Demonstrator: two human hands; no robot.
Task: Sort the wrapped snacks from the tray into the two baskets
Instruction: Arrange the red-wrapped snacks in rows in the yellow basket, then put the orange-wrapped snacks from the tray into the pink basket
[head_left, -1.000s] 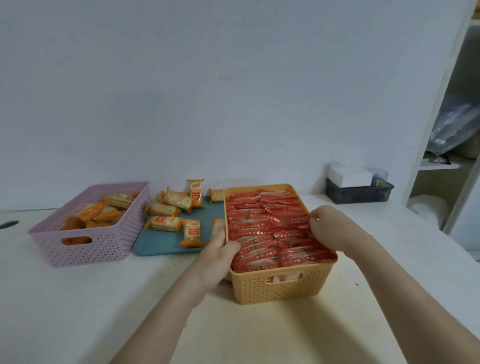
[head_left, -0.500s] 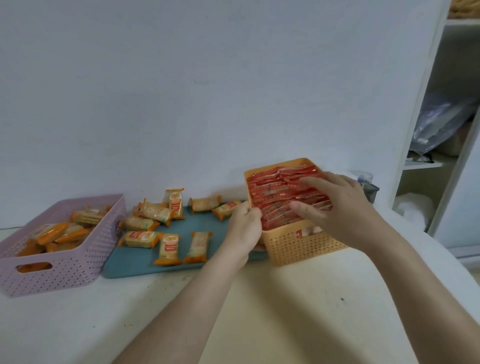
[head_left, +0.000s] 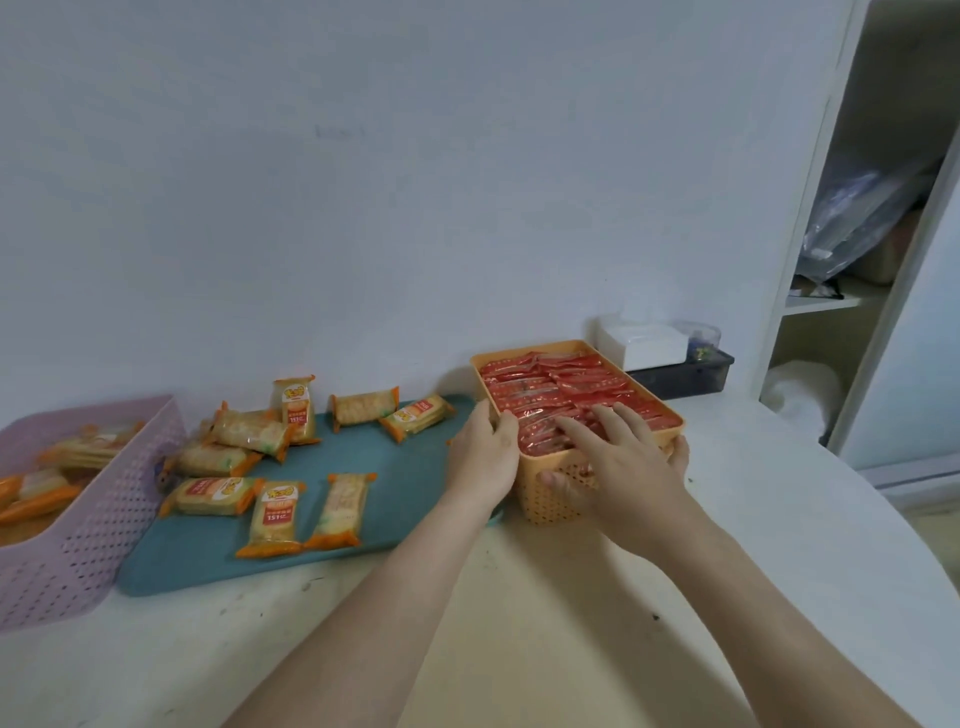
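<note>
The left hand (head_left: 485, 457) gripped the orange basket (head_left: 535, 347) at its near left corner. The right hand (head_left: 623, 467) lay with straight, spread fingers on the red packets (head_left: 561, 387), thumb against the near wall. The basket stood toward the worktop's (head_left: 571, 623) back edge, just beside the teal tray's (head_left: 405, 483) right end. The step looked like seating the full basket. Next, the yellow snacks (head_left: 275, 512) needed carrying to the pink basket (head_left: 78, 545) at the left edge. Bare worktop lay in front; a dark box (head_left: 685, 371) sat close behind.

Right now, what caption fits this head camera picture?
The left hand grips and the right hand rests on the orange basket full of red snacks; yellow snacks lie on the teal tray.
</note>
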